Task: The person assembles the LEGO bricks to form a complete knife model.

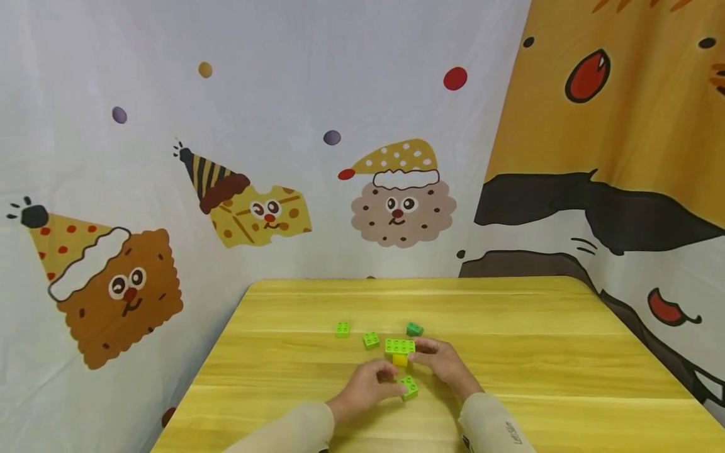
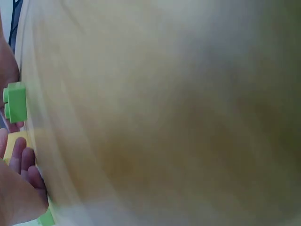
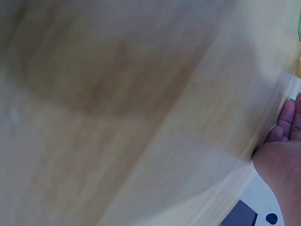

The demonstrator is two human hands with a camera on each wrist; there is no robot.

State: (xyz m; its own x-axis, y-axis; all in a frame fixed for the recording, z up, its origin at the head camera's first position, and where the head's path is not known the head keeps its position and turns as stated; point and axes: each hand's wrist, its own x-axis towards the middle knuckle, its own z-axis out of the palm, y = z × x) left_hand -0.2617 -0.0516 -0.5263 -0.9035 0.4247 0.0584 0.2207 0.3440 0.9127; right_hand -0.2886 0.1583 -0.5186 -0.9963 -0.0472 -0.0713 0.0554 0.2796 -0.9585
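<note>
A light green eight-stud brick [image 1: 399, 346] sits on top of a yellow brick [image 1: 400, 360]. My right hand [image 1: 444, 366] pinches the right end of this pair, thumb in front and fingers behind. Just in front stands a light green brick [image 1: 409, 389], studs up on the table. My left hand [image 1: 365, 390] is at its left side, thumb tip close against it and fingers loosely bent. In the left wrist view a gap shows between that green brick [image 2: 18, 102] and the left fingers [image 2: 27, 160]. The right wrist view shows only part of the right hand [image 3: 282, 150].
Two light green bricks, one at the left [image 1: 342, 329] and one nearer the pair [image 1: 370, 340], lie on the wooden table [image 1: 283, 352]. A dark green brick [image 1: 415, 329] lies behind the right hand. A patterned cloth [image 1: 317, 94] hangs behind the table.
</note>
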